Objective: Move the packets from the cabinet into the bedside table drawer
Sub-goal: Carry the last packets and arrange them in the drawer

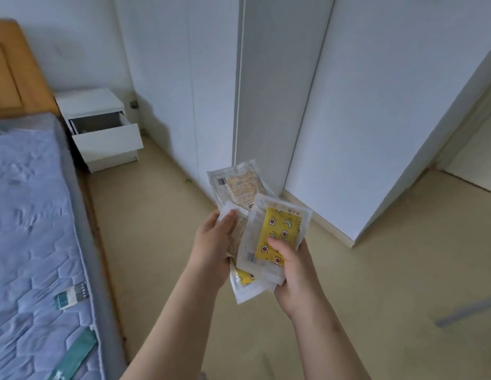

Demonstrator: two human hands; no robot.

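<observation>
Packets [255,215] in clear plastic are being held fanned out in both hands, well to the right of the open drawer [107,141] of the bedside table [89,101], in front of the white cabinet [280,91]. The front packet [277,234] is showing a yellow insert printed with flower and moon shapes, with a small barcode at its lower left. The rear packet [238,185] is showing a barcode and a block of print too small to read. Both long axes are running away from the person, the front one leaning slightly right and the rear one slightly left. The left hand [214,242] is gripping the fan's left edge, thumb on top, fingers hidden beneath. The right hand [293,267] is gripping from the lower right, its thumb pressing on the yellow face and its fingers hidden underneath. The bedside table is standing beside the bed [27,215].
</observation>
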